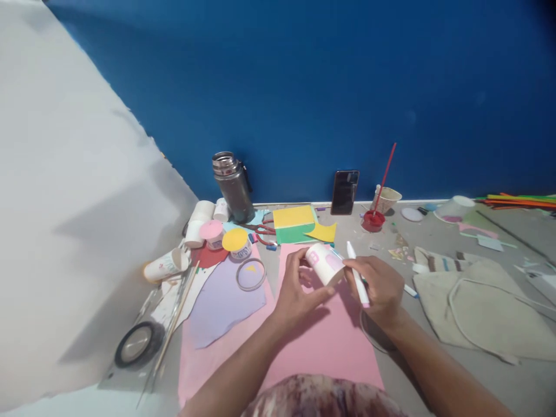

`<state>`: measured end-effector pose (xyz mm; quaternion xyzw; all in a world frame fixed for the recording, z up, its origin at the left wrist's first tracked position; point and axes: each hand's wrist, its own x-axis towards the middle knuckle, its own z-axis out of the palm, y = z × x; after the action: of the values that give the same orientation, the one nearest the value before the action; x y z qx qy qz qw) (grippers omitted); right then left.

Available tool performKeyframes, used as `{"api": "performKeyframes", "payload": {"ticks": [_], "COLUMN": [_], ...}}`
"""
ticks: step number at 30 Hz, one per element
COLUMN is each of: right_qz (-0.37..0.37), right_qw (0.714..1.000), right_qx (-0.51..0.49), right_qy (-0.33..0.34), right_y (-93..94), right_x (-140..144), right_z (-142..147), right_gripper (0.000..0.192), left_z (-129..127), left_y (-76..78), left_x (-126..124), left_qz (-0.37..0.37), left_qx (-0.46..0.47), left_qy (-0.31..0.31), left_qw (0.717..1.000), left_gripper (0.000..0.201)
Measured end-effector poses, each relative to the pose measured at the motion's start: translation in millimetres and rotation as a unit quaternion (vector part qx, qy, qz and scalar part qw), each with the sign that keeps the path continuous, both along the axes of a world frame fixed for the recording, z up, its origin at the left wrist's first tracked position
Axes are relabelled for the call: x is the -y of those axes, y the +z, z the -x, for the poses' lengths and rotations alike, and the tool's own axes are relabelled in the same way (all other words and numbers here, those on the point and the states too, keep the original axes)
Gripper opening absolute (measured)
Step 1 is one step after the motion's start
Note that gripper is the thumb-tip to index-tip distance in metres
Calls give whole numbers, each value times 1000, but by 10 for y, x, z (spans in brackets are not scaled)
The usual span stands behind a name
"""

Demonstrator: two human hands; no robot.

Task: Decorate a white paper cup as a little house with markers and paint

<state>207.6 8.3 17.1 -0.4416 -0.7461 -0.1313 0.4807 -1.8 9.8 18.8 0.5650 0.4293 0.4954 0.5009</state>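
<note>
I see my left hand [299, 292] wrapped around a white paper cup [324, 263], held tilted above the pink sheet [321, 341] at the near middle of the bench [434, 237]. My right hand [377, 286] pinches a white marker [357, 275], its tip seemingly touching the cup's right side. Far left stands a steel flask [233, 185].

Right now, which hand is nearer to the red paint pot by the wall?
Right. The right hand, holding a white marker, sits just below the red paint pot; the left hand, on the paper cup, is farther left.
</note>
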Motion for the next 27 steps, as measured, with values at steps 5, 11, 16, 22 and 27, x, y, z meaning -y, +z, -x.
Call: {"api": "performKeyframes", "payload": {"ticks": [5, 11, 16, 22, 27], "right_qz": [28, 168, 236, 269, 291], "right_qw": [998, 973, 946, 933, 926], "right_qx": [-14, -105, -139, -136, -140], "right_qy": [55, 119, 173, 195, 196], "right_y": [-8, 6, 21, 70, 97], "right_x": [-7, -84, -44, -26, -16], "right_z": [24, -34, -22, 3, -30], "right_gripper": [20, 73, 82, 82, 85], "left_z": [45, 216, 234, 231, 238], "left_y": [106, 75, 61, 77, 15], "left_x": [-46, -132, -134, -128, -124], "left_qz": [17, 92, 116, 121, 138], "left_qx": [29, 167, 194, 192, 188], "left_qy": [-25, -127, -169, -183, -187], "left_qw": [999, 973, 959, 957, 954], "left_gripper": [73, 84, 84, 84, 90]}}
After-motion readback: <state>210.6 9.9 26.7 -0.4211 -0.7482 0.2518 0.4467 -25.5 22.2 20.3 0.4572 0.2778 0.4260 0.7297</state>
